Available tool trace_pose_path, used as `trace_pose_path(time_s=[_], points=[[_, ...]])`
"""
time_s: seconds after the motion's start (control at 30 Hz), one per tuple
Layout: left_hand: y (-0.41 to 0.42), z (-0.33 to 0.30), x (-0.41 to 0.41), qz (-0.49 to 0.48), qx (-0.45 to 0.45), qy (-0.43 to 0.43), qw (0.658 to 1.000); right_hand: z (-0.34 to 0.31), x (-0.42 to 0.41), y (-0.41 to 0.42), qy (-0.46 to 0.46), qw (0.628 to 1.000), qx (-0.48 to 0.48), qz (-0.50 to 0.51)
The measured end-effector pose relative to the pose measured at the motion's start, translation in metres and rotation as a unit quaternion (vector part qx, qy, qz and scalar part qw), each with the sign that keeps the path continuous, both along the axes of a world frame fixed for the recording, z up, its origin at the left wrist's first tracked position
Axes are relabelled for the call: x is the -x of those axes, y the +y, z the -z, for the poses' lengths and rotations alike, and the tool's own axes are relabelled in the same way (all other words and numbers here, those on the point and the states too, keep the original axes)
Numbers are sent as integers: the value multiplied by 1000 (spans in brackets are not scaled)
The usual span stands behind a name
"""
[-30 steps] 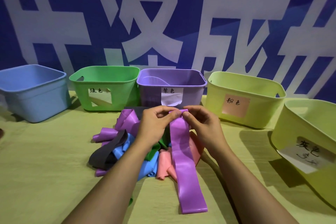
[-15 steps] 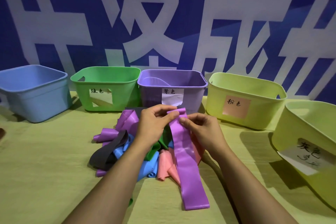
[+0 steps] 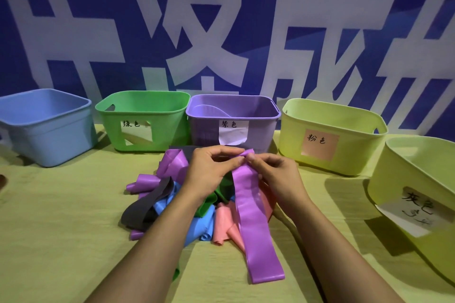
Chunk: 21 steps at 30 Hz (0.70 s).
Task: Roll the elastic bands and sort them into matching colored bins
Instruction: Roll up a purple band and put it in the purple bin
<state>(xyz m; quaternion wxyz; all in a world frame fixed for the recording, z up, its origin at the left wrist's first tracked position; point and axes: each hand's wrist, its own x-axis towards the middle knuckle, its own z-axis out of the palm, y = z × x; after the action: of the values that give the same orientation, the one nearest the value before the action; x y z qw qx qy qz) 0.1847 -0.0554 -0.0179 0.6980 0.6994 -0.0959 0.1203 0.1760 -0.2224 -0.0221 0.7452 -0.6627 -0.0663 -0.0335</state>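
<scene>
Both hands, left hand and right hand, pinch the purple band's top end; its tail drapes over the pile.

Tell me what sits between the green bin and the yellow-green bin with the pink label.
The head view shows the purple bin between the green bin and the pink-labelled bin, all three in one row.

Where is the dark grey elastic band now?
In the head view, the dark grey elastic band lies on the left edge of the band pile, left of the left hand, in front of the green plastic bin.
</scene>
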Motion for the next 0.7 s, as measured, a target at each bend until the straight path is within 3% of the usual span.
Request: trace_pose_path(time_s=[0.43,0.6,0.7], points=[[0,3,0,14,-48,-33,998,4,-4,-1,-9,1000,-11,17],[-2,3,0,16,-2,-32,999,3,-4,0,-33,999,-5,7],[-2,3,0,46,24,11,999,4,-6,1,-42,999,-9,7]])
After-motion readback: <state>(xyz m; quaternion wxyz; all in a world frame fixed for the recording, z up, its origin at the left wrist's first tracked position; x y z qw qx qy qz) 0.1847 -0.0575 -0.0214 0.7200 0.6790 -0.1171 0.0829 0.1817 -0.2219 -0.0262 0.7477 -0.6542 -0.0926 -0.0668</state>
